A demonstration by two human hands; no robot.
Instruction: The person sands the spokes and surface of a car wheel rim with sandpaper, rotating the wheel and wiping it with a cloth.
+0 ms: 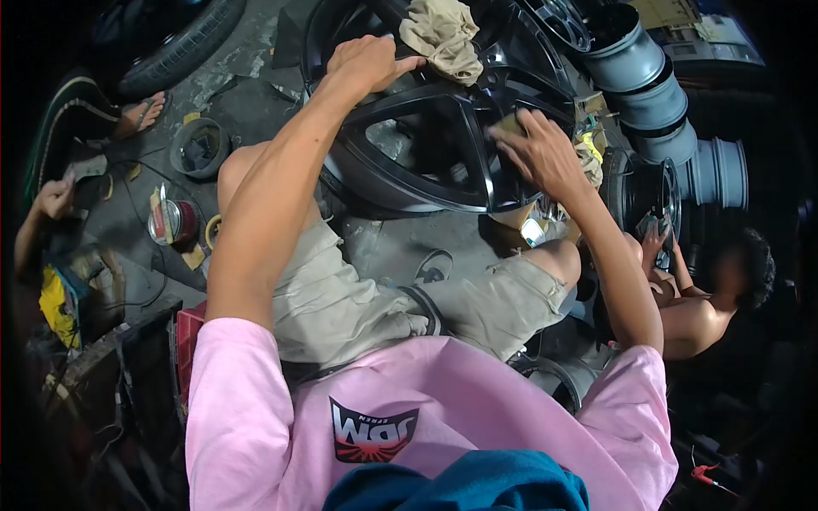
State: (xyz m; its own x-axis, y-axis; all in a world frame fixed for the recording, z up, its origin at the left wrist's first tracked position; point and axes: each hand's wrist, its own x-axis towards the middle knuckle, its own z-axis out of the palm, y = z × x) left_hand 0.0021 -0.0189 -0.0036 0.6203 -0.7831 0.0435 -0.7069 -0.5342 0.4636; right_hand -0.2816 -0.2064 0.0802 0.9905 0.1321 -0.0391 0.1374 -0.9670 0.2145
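A large black alloy wheel rim (464, 111) with wide spokes lies tilted before my knees. My left hand (366, 64) grips its upper left part, fingers curled over the edge and thumb pointing toward a crumpled beige cloth (441, 38) resting on the spokes. On the right side of the rim, my right hand (541, 153) presses a small olive-brown piece of sandpaper (509, 126) against a spoke near the hub. Its fingertips are somewhat blurred, and the sandpaper is partly covered by them.
Several silver rims (652, 102) are piled at the upper right. A co-worker (690, 298) sits at the right, hands on another wheel. Another person's hand (55, 196) shows at the left, near a bucket (198, 146) and a round tin (175, 221). A tire (192, 51) stands upper left.
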